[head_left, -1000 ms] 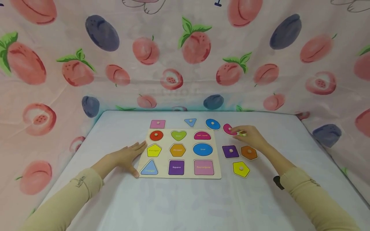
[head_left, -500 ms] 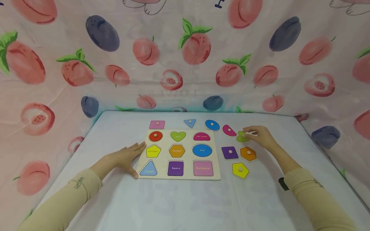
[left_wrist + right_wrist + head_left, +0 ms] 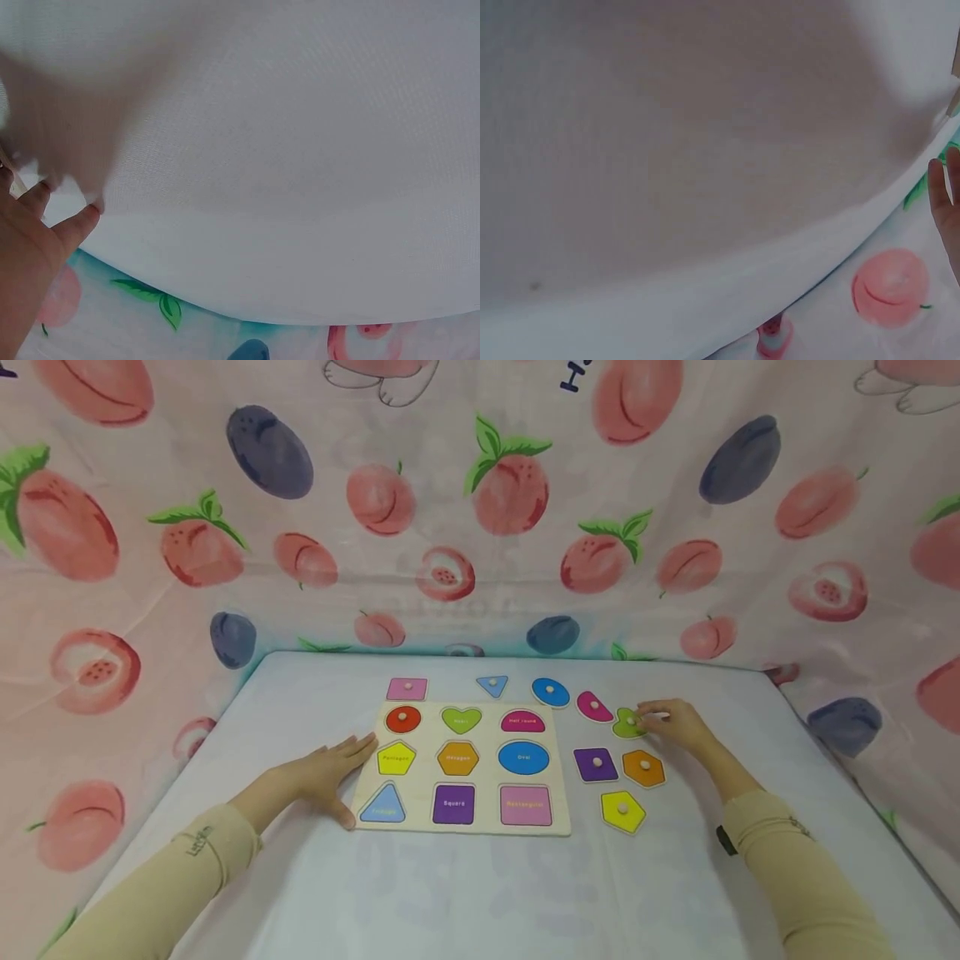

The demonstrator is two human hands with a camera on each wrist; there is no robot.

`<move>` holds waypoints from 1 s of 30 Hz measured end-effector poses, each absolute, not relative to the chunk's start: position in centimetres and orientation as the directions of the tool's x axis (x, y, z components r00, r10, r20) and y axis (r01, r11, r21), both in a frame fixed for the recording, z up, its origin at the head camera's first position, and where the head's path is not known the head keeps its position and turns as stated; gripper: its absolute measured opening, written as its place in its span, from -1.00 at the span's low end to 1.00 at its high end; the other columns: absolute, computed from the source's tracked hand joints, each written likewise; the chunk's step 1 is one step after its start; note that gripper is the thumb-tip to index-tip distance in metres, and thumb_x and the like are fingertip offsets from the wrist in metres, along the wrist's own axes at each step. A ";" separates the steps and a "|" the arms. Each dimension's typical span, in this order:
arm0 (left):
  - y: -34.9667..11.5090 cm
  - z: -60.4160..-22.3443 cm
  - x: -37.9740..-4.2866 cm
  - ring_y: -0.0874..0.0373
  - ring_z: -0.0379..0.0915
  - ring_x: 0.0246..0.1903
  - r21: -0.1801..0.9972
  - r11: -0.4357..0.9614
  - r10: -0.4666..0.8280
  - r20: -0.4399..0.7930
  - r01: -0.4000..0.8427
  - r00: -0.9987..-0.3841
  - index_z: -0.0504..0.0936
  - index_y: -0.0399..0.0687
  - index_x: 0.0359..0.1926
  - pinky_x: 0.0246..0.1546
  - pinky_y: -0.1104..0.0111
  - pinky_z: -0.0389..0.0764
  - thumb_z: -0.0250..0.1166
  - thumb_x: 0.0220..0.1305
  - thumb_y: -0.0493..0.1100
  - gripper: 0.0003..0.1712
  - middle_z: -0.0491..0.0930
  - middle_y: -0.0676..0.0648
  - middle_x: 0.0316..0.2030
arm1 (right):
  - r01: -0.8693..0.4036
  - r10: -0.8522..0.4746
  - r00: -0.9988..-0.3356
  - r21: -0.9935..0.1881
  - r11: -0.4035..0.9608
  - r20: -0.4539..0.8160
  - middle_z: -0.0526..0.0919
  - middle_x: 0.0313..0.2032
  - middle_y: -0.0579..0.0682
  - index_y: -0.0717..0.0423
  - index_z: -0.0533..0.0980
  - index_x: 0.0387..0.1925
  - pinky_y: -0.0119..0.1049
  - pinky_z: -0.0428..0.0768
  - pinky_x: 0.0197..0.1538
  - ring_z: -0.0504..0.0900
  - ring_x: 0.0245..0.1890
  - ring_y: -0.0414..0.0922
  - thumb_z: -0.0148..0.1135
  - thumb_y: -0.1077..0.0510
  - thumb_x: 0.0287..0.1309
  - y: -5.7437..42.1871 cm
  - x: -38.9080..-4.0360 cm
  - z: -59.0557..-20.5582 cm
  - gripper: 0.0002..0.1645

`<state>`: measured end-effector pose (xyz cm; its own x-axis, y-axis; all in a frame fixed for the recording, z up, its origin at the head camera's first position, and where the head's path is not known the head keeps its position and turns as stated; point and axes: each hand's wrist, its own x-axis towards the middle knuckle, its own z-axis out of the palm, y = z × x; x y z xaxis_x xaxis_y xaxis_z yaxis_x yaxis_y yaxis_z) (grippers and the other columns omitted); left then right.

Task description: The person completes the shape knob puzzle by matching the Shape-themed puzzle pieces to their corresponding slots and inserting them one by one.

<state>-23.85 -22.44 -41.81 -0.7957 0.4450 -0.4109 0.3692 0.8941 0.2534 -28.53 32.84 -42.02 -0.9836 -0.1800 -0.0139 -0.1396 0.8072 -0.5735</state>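
Right hand (image 3: pixel 684 727) moved from magenta half-round piece (image 3: pixel 597 711) to green heart piece (image 3: pixel 625 727), pinch unclear; left hand (image 3: pixel 321 775), fingers spread, likely steadies puzzle board (image 3: pixel 489 779).

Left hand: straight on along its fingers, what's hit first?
Likely the puzzle board: the left hand points at its left edge, though whether it touches is unclear. The red circle piece lies beyond.

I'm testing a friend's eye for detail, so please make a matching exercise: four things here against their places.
1. Left hand
2. Right hand
3. Red circle piece
4. Yellow pentagon piece

A. In the board
B. At the green heart piece
C. On the cloth, lowest in the head view
D. At the board's left edge

Pairs: 1-D, 2-B, 3-A, 4-C
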 end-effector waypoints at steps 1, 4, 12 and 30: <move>-22.4 -41.8 -23.9 -0.20 -0.26 0.46 0.253 0.894 0.446 -0.411 0.371 -0.795 -0.12 -0.07 0.48 0.34 -0.24 -0.07 0.52 -0.36 0.30 0.47 -0.17 -0.13 0.50 | -0.138 -0.181 -0.983 -0.572 0.808 -0.019 0.44 0.16 0.39 0.33 0.55 -0.04 0.21 0.36 0.21 0.29 0.24 0.33 0.17 0.26 0.22 32.9 -28.5 -42.2 -0.70; -22.3 -41.7 -23.8 -0.19 -0.27 0.46 0.253 0.895 0.444 -0.415 0.368 -0.794 -0.12 -0.06 0.48 0.35 -0.23 -0.07 0.53 -0.36 0.30 0.47 -0.17 -0.12 0.50 | -0.146 -0.193 -0.981 -0.576 0.804 -0.020 0.44 0.14 0.42 0.33 0.57 -0.07 0.23 0.34 0.21 0.30 0.23 0.35 0.20 0.27 0.19 33.1 -28.6 -42.6 -0.71; -22.0 -41.4 -23.5 -0.21 -0.25 0.46 0.263 0.895 0.442 -0.411 0.361 -0.797 -0.09 -0.08 0.48 0.34 -0.24 -0.06 0.53 -0.37 0.29 0.46 -0.15 -0.15 0.49 | -0.168 -0.212 -0.977 -0.555 0.814 -0.016 0.47 0.11 0.42 0.34 0.57 -0.06 0.24 0.33 0.22 0.33 0.20 0.35 0.21 0.29 0.17 32.9 -28.9 -42.8 -0.70; -22.5 -41.6 -23.6 -0.23 -0.24 0.45 0.289 0.882 0.463 -0.384 0.372 -0.799 -0.08 -0.10 0.47 0.33 -0.26 -0.07 0.54 -0.39 0.30 0.47 -0.14 -0.15 0.49 | -0.261 -0.266 -0.962 -0.479 0.838 0.060 0.59 -0.06 0.39 0.39 0.59 -0.20 0.24 0.36 0.18 0.47 0.06 0.34 0.19 0.29 0.18 32.4 -29.7 -42.8 -0.79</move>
